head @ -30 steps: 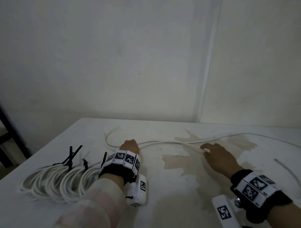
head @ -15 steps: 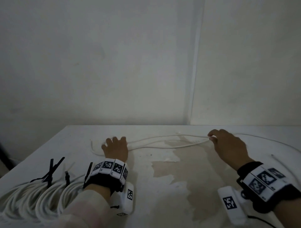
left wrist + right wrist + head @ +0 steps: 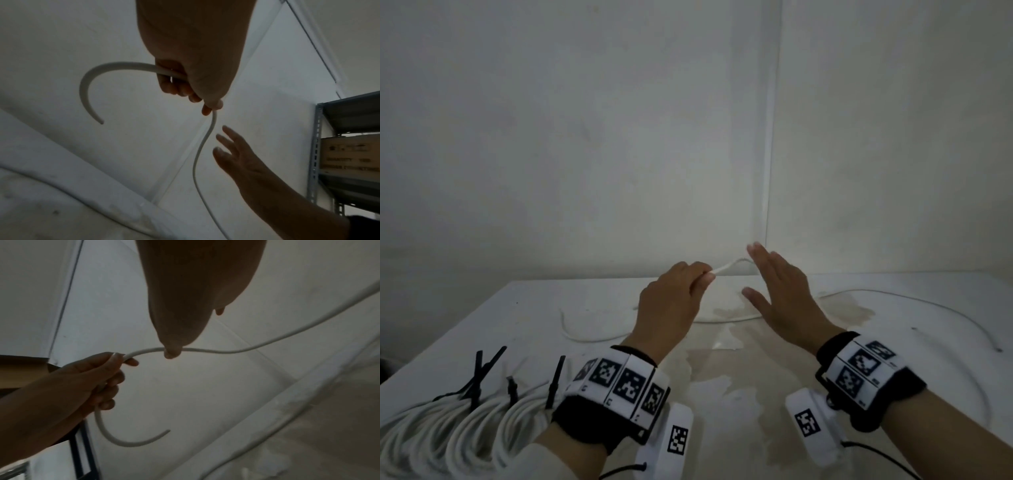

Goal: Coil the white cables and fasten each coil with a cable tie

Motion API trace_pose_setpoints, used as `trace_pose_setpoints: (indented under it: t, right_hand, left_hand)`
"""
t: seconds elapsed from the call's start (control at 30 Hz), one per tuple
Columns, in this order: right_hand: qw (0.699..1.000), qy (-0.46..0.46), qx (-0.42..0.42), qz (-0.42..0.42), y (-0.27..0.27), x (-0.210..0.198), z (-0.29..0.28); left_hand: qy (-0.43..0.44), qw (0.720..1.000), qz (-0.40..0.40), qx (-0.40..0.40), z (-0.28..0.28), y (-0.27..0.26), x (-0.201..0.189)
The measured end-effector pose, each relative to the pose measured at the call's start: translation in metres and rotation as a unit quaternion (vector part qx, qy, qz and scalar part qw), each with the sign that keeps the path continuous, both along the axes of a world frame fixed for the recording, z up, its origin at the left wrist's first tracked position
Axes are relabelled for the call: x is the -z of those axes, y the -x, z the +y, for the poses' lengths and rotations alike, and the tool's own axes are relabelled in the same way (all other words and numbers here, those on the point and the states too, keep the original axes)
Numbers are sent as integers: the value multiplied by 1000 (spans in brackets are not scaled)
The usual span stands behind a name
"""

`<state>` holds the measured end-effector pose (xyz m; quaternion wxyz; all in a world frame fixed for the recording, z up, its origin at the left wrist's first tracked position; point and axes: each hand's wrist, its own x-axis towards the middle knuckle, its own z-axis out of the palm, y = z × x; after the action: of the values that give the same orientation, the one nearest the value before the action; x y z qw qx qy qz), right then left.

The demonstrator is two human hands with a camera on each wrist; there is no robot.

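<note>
At the far left of the white desk [image 3: 592, 294] lie the finished coils [image 3: 448, 425] of white cable, side by side, each cinched with a black cable tie [image 3: 554, 382] whose tail sticks up. To their right the left hand [image 3: 671, 301] is raised above the desk, its fingers [image 3: 174, 84] curled round the loose white cable [image 3: 726, 267], thumb and forefinger pinching it near one end. The left wrist view shows the short free end curving out of the fist in a hook, while the rest runs from the pinch towards the right hand [image 3: 784, 298]. That hand is just beside it, fingers straight and spread, gripping nothing; in the right wrist view the cable passes right at its thumb tip, contact unclear. Beyond it the cable sweeps in a wide arc over the stained right part of the desk.
</note>
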<state>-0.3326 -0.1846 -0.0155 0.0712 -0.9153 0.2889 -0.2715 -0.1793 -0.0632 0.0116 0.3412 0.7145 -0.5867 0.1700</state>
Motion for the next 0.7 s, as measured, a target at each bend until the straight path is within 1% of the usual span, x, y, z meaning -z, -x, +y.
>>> trace_pose_setpoints:
  t: [0.03, 0.07, 0.13, 0.2, 0.3, 0.37, 0.43, 0.53, 0.6, 0.7]
  right_hand:
    - [999, 6, -20, -27, -3, -6, 6]
    - [999, 8, -36, -35, -5, -12, 13]
    - [999, -4, -45, 3, -8, -21, 22]
    - [998, -26, -38, 30, -10, -22, 22]
    - [999, -49, -11, 19, -9, -18, 17]
    - [998, -67, -1, 4, -7, -17, 13]
    - [996, -83, 12, -10, -3, -19, 7]
    - [995, -90, 34, -11, 6, -21, -7]
    - [996, -76, 45, -4, 9, -20, -17]
    - [994, -80, 69, -38, 11, -18, -26]
  left_hand:
    - [13, 1000, -4, 12, 1, 4, -1]
    - [21, 999, -7, 23, 3, 8, -3]
    - [31, 999, -14, 38, 7, 12, -5]
    - [43, 998, -15, 35, 11, 12, -8]
    - [39, 999, 26, 15, 20, 9, -15]
    - [10, 999, 48, 22, 28, 3, -17]
    - [-45, 995, 75, 38, 38, -8, -16]
    - [-122, 978, 160, 48, 56, -29, -10]
    - [-154, 967, 199, 37, 68, -39, -5]
    - [-179, 953, 244, 33, 78, -45, -2]
